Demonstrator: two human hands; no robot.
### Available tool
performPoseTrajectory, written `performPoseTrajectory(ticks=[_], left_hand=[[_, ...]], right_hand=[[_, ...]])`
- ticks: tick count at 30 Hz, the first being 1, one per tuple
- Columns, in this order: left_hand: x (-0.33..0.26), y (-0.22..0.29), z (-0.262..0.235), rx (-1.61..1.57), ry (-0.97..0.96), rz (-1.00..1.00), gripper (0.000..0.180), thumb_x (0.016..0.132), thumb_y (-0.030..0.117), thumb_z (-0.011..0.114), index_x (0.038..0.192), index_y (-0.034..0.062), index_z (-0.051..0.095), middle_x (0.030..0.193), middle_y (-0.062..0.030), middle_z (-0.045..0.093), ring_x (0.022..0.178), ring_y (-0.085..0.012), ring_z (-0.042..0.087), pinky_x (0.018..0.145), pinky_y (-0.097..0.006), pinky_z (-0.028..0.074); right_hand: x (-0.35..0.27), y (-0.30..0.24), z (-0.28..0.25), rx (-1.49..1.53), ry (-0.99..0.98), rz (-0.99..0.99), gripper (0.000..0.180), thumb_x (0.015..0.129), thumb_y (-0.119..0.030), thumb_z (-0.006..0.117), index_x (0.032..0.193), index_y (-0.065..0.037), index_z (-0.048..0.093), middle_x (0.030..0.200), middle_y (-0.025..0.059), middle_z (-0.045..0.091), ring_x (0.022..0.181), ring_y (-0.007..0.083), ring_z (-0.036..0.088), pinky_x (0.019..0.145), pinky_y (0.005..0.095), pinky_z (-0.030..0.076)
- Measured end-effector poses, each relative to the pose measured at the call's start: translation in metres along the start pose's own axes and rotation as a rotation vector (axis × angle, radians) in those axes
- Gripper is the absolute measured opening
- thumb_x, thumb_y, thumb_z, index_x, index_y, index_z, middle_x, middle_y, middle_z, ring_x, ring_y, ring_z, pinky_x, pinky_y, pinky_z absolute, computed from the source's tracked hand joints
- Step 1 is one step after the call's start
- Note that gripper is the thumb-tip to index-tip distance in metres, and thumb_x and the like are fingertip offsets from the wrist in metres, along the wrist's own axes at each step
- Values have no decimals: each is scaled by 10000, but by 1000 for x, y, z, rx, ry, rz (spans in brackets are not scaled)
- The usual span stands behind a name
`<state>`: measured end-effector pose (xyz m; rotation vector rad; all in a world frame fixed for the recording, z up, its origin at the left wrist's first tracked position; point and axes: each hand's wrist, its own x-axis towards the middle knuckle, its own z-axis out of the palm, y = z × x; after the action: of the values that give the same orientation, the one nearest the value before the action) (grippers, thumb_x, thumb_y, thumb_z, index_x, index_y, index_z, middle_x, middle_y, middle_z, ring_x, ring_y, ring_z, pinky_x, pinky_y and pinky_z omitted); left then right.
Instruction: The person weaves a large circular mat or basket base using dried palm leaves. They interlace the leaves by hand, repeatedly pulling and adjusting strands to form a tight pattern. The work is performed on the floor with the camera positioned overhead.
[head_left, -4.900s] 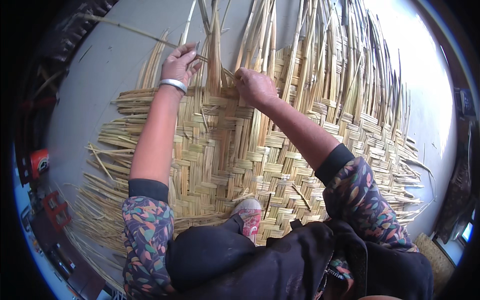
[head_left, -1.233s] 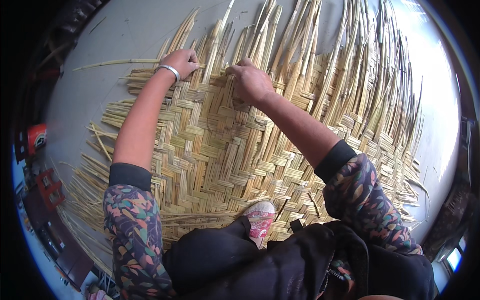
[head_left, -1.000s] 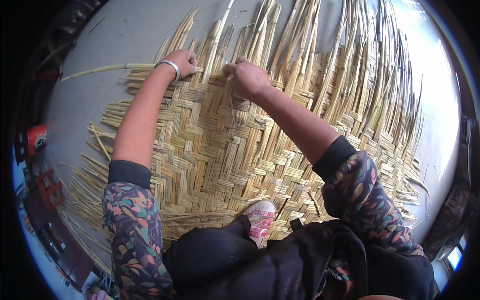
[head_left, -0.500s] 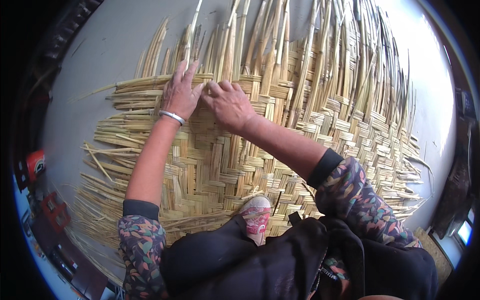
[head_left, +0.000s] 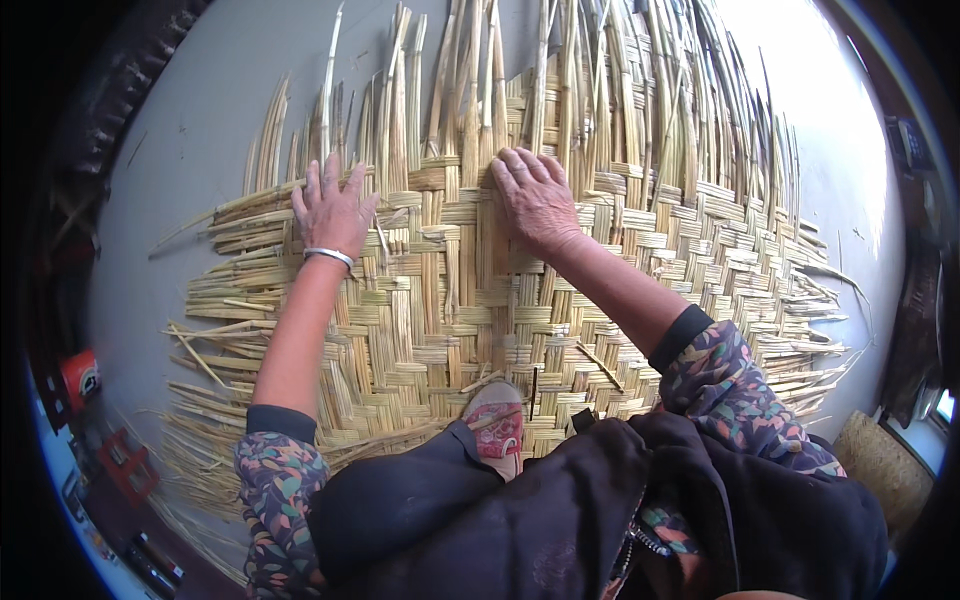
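A large mat [head_left: 470, 290] of flat straw-coloured reed strips, woven in a stepped pattern, lies spread before me. Over its far left part, my left hand [head_left: 335, 215] is open, fingers spread on the crosswise strips [head_left: 255, 203]; a pale bracelet rings the wrist. My right hand [head_left: 537, 198] lies further right on the weave, by the foot of the upright strips [head_left: 480, 90]. Its fingers are slightly bent and side by side, holding nothing that I can see; the thumb is hidden. Unwoven ends stick out along the far and left edges.
My foot in a red patterned shoe [head_left: 493, 425] stands on the near part of the mat. Loose strips [head_left: 390, 438] lie beside it. A red object [head_left: 80, 378] and a reddish stool-like frame [head_left: 128, 465] are at the left. Grey floor [head_left: 150, 190] surrounds the mat.
My hands have come apart. The right has let go of its pinch and moved right across the weave; the left has spread its fingers and shifted slightly left. The view has shifted a little.
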<state>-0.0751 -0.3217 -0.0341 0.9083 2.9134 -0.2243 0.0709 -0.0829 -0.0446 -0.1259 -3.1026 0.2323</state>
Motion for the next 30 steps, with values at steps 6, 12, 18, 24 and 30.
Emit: performPoseTrajectory(ticks=[6, 12, 18, 24, 30], left_hand=[[-10, 68, 11, -256, 187, 174, 619, 868, 506, 502, 1358, 139, 414, 1464, -87, 302, 1358, -259, 258, 1097, -474, 161], [-12, 80, 15, -375, 177, 205, 553, 828, 415, 580, 1305, 152, 489, 1403, -64, 385, 1312, -257, 327, 1076, -438, 201], [-8, 75, 18, -448, 146, 226, 515, 805, 334, 620, 1289, 192, 511, 1389, -57, 391, 1308, -257, 317, 1079, -456, 193], [-7, 69, 13, -412, 56, 226, 533, 825, 314, 593, 1337, 242, 461, 1422, -47, 355, 1323, -272, 294, 1089, -443, 190], [0, 66, 8, -341, 20, 308, 532, 816, 316, 597, 1321, 216, 464, 1417, -36, 359, 1314, -266, 312, 1074, -458, 229]], right_hand=[[-4, -3, -1, -39, -1, -55, 507, 882, -194, 350, 1360, -22, 362, 1424, 143, 352, 1345, 280, 283, 1113, 432, 168], [-5, 2, -7, -9, -29, -92, 501, 897, -215, 346, 1354, -13, 373, 1432, 149, 337, 1358, 275, 261, 1116, 426, 168], [-5, 1, -5, -1, -30, -73, 516, 859, -188, 409, 1349, -30, 380, 1418, 133, 349, 1350, 262, 267, 1115, 412, 169], [0, -8, -11, 41, -52, -11, 468, 883, -217, 400, 1313, -34, 422, 1396, 132, 383, 1337, 263, 294, 1103, 421, 189], [-4, -6, -2, 57, 78, -9, 410, 866, -199, 430, 1243, -46, 477, 1340, 146, 424, 1293, 285, 347, 1068, 432, 244]])
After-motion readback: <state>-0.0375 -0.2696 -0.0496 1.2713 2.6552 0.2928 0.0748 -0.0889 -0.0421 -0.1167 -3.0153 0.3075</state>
